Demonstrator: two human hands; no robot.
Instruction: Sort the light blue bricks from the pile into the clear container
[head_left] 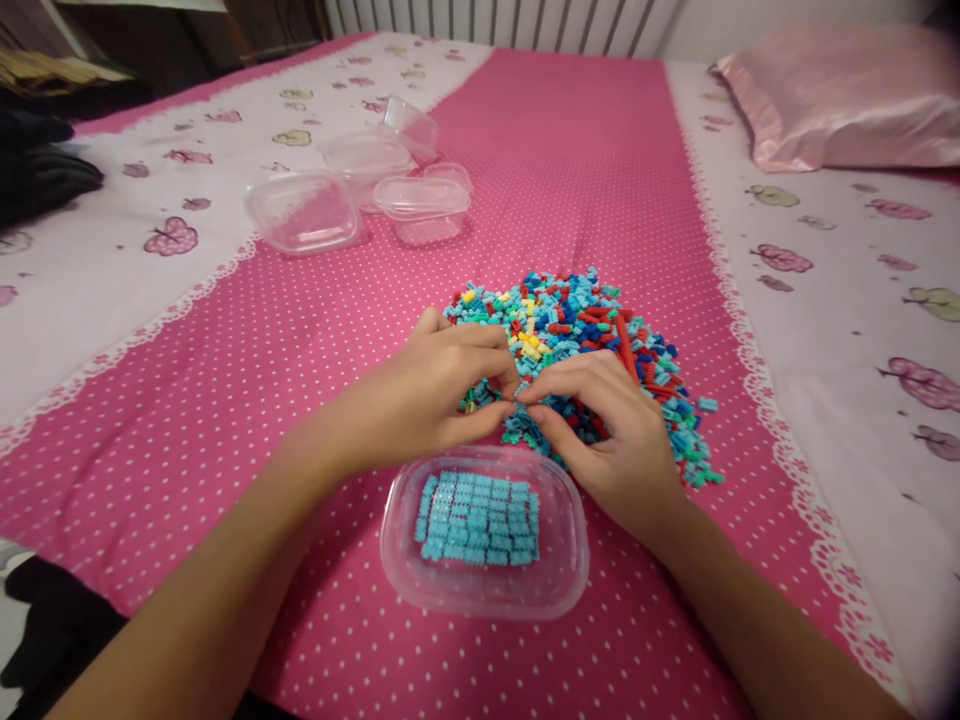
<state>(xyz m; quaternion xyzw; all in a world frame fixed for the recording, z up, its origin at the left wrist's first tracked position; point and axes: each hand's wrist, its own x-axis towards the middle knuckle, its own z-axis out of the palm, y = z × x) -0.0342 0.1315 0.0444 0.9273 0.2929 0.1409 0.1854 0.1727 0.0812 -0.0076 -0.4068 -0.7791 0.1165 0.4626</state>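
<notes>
My left hand (pixel 457 385) and my right hand (pixel 611 430) meet fingertip to fingertip over the near edge of a heap of small plastic building bricks (pixel 570 310). Both are closed in a pinch around a small light-blue building brick (pixel 520 396), mostly covered by the fingers. Whether it is one brick or two joined, I cannot tell. The heap mixes light blue, dark blue, red, yellow and green pieces. Just below my hands sits a clear plastic container (pixel 487 598), with light-blue bricks (pixel 480 520) laid side by side in tight rows inside it.
Farther back on the left stand several clear plastic containers (pixel 307 215). A pink dotted bedspread (pixel 600 170) lies under everything. At the back right is a shiny pink pillow (pixel 847 100), and dark cloth (pixel 45 165) lies at the left edge.
</notes>
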